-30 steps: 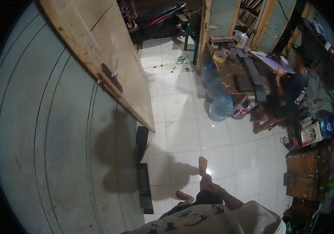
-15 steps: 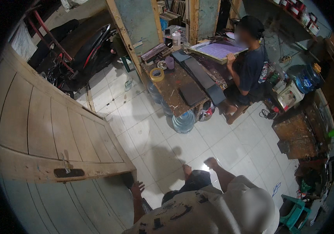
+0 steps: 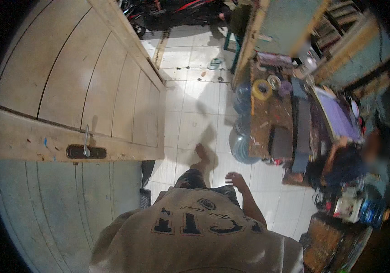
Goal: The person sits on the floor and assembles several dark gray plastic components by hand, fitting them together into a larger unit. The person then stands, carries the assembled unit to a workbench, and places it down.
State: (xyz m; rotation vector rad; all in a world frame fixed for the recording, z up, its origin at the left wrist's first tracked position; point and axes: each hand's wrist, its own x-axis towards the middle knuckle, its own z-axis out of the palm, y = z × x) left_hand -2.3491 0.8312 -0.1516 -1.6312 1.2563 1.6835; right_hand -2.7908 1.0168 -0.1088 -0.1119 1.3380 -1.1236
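Hanging empty with fingers loosely spread, the right hand (image 3: 236, 179) hovers mid-frame over the tiled floor (image 3: 190, 104); left hand's grip cannot be told.

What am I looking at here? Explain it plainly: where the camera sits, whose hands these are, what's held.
No machine here: a person wears a wide fisheye camera on the head, looking down, so straight edges bend. The beige shirt at the bottom is the wearer's own. The right hand hangs open and holds nothing; the left hand is out of sight. A bare foot is on the white tiled floor. Left is a wooden door with a metal handle. Right, another person sits by a workbench with blue water jugs beside it.
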